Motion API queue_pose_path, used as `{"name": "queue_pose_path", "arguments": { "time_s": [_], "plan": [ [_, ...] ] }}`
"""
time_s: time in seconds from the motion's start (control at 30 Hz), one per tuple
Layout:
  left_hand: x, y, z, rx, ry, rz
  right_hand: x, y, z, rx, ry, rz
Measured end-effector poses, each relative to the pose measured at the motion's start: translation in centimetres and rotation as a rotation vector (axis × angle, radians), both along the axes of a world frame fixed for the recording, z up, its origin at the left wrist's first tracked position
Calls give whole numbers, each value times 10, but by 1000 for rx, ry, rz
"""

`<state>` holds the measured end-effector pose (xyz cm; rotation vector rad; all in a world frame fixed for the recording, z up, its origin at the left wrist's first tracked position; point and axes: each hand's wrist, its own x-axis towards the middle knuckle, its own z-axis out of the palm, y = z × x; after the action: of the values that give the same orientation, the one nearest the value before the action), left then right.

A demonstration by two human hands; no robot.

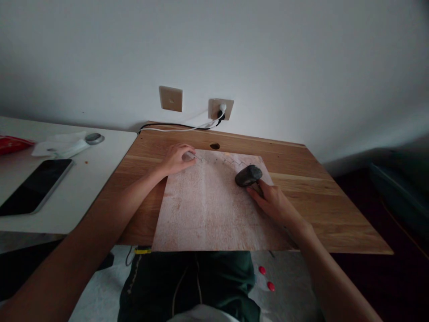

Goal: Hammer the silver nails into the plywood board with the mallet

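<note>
A pale, reddish-brown board (pixel 187 203) lies flat on a wooden desk. At its far left corner my left hand (pixel 177 160) is closed in a pinch on a thin nail (pixel 199 157), whose tip end points right over the board. Several small nail-like marks or pins run along the board's far edge; they are too fine to tell apart. My right hand (pixel 273 201) is wrapped round the handle of a mallet with a thick black head (pixel 248 175), held above the right side of the board. Most of the handle is hidden by the fingers.
The wooden desk (pixel 311 197) meets a white wall with two sockets; cables (pixel 181 129) run from one. At left, a white table (pixel 80 174) bears a phone (pixel 35 187), a white tube and a red packet. A yellow-black item (pixel 142 250) shows under the near edge.
</note>
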<state>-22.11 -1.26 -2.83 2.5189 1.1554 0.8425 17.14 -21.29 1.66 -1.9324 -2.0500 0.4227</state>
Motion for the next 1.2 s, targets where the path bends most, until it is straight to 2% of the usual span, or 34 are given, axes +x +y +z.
{"name": "queue_pose_path", "arguments": {
  "time_s": [0.3, 0.7, 1.2],
  "plan": [
    [-5, 0, -5, 24, 12, -21, -4, 0, 4, -22, -28, -5],
    [-10, 2, 2, 1, 21, -55, -5, 1, 4, -25, -10, 13],
    [-8, 9, -1, -9, -20, -64, -2, 1, 3, -20, -17, 12]
  ]
}}
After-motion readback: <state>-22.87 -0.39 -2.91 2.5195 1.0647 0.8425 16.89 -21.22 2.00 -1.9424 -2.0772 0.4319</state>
